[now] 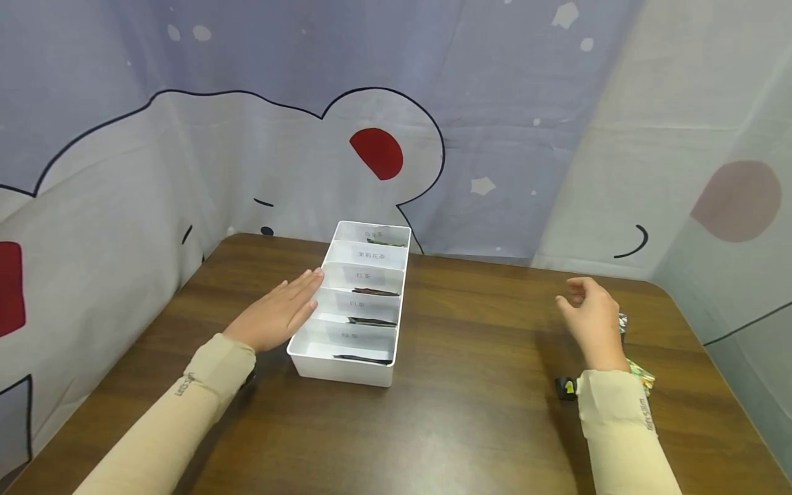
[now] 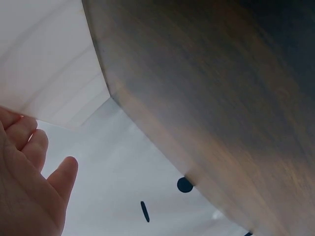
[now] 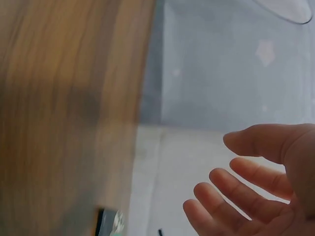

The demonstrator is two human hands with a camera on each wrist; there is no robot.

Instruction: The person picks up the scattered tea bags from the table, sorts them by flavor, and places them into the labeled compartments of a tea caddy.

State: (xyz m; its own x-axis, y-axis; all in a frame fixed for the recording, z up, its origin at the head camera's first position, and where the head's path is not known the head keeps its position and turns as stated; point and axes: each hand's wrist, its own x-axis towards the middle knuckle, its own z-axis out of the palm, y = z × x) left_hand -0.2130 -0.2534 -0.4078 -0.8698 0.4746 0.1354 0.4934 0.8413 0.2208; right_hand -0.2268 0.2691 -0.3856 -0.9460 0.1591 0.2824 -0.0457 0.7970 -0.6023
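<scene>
L hand (image 1: 276,315) lies flat, fingers (image 1: 307,280) straight, resting against the long left wall of the white divided tray (image 1: 312,352), which sits mid-desk (image 1: 470,412), long axis toward 12 o'clock. Dark packets in several compartments, labels unreadable. R hand (image 1: 591,317) hovers well apart at 3 o'clock of tray, fingers loosely curled, holding nothing. Small packets (image 1: 640,375) just behind R wrist.

Dark wooden table (image 1: 482,412) with rounded corners, cartoon-printed fabric backdrop (image 1: 260,137) in lavender and white behind, plain pale curtain (image 1: 699,137) at right
</scene>
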